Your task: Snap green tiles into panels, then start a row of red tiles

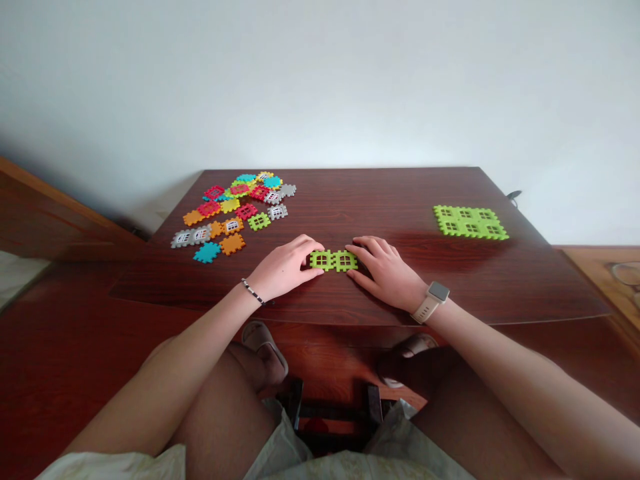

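- A dark wooden table (pixel 380 193) stood against a pale wall.
- Your left hand (pixel 285 267) pinched the left end of the green tile pair (pixel 333 260), fingers curled onto it.
- Your right hand (pixel 387 270) held the right end, fingers low along the wood.
- The pair lay flat near the table's front edge, between both hands.
- A heap of coloured tiles (pixel 235 210) lay back left, and a green panel (pixel 470 222) lay well apart on the right.

Beaded bracelet (pixel 253 292) left wrist; beige smartwatch (pixel 433 299) right wrist; pale shorts (pixel 280 433).
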A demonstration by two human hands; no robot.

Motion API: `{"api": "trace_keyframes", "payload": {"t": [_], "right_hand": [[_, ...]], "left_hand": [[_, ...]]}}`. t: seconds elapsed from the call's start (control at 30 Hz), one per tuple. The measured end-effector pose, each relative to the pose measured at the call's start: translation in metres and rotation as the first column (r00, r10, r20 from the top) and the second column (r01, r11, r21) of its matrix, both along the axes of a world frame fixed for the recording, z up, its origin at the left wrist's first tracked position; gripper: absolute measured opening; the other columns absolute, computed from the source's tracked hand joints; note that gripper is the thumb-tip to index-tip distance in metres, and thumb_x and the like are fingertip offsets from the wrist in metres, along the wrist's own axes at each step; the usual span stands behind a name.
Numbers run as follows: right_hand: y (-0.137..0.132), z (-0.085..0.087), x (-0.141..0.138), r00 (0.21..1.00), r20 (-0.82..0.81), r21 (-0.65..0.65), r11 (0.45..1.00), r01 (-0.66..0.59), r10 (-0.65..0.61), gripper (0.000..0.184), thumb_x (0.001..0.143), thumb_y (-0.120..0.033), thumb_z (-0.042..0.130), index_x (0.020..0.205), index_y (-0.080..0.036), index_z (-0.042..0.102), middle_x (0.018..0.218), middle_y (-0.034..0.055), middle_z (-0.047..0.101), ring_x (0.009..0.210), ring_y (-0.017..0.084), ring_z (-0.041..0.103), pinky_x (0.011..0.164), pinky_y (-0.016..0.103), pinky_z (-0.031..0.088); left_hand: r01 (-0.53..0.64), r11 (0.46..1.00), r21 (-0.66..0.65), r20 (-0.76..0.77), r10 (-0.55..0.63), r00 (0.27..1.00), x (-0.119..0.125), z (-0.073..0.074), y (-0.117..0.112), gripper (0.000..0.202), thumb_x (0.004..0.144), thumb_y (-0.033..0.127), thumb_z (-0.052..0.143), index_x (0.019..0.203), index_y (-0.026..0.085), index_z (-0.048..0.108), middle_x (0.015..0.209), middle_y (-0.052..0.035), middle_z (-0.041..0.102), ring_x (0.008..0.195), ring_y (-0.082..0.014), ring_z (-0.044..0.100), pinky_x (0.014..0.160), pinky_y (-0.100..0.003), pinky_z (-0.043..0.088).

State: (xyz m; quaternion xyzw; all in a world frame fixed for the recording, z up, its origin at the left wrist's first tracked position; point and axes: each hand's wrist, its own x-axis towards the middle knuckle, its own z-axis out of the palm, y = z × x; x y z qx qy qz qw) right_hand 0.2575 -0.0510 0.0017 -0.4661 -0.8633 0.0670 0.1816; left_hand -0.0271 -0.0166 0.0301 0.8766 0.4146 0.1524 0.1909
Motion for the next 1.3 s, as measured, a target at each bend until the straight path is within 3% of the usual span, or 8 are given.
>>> {"api": "trace_keyframes", "payload": {"t": [1.3], "right_hand": [[0.0003, -0.0001, 0.0002, 1.000, -0.004, 0.001, 1.000, 0.001, -0.001, 0.053, 0.112, -0.051, 0.050, 0.157, -0.024, 0.057, 0.157, 0.0196, 0.057, 0.147, 0.041, 0.050, 0.117, 0.064, 0.049]], "left_hand": [[0.012, 0.999, 0.030, 0.022, -0.013, 1.000, 0.0022, 0.0004, -0.0007, 0.026, 0.099, 0.037, 0.071, 0.123, 0.026, 0.068, 0.130, -0.0053, 0.067, 0.084, -0.0191, 0.070, 0.084, -0.037, 0.058]]}}
